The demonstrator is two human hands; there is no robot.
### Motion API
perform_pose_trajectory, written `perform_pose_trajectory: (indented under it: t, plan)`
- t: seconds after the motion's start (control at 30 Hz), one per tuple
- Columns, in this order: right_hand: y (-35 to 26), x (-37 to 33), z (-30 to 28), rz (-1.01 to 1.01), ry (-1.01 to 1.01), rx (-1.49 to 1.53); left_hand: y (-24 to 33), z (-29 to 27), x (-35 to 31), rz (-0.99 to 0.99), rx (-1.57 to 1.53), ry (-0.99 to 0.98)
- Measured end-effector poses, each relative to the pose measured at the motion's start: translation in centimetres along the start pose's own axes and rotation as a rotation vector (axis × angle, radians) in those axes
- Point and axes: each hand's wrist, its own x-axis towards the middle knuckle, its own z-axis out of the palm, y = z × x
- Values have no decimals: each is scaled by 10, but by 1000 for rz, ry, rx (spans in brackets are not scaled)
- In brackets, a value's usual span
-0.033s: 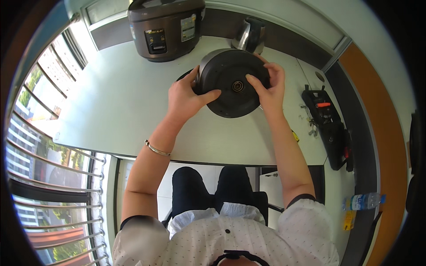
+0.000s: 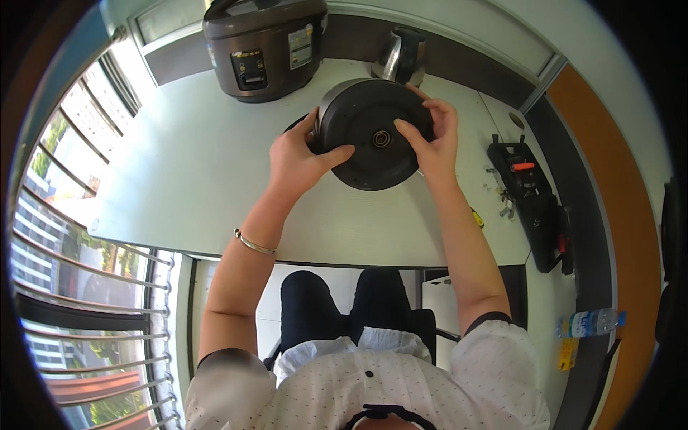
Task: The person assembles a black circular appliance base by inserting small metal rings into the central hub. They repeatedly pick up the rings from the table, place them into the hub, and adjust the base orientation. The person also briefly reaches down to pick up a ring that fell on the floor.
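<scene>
Gripping a round black appliance, perhaps a kettle turned bottom-up, left hand and right hand hold it above the table's far edge.

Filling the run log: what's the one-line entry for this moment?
left hand: grips kettle | right hand: grips kettle | electric kettle: tilted, black base up, above white table | behind: rice cooker

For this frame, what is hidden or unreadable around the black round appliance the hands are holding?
Head view only:
- Black round appliance: its underside faces the camera, so its top is hidden.
- Left hand and right hand: fingertips behind its rim are covered.
- Steel kettle: lower part blocked by the appliance.
- Rice cooker: top cut off by the picture edge.
- Small tools in the black tray: too small to tell.
</scene>
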Motion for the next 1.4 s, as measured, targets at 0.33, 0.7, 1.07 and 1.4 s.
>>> perform_pose_trajectory:
  t: [0.33, 0.7, 1.07, 1.4]
  plan:
    - [5, -5, -8, -1, -17, 40, 0, 1, 3, -36, -66, -25]
    - [-20, -5, -6, -397, 69, -676, 1, 3, 2, -63, -102, -3]
    - [-33, 4, 2, -571, -9, -934, -1, 5, 1, -54, -75, 10]
    - [-45, 10, -1, -430, -75, -923, 2, 2, 3, -70, -45, -26]
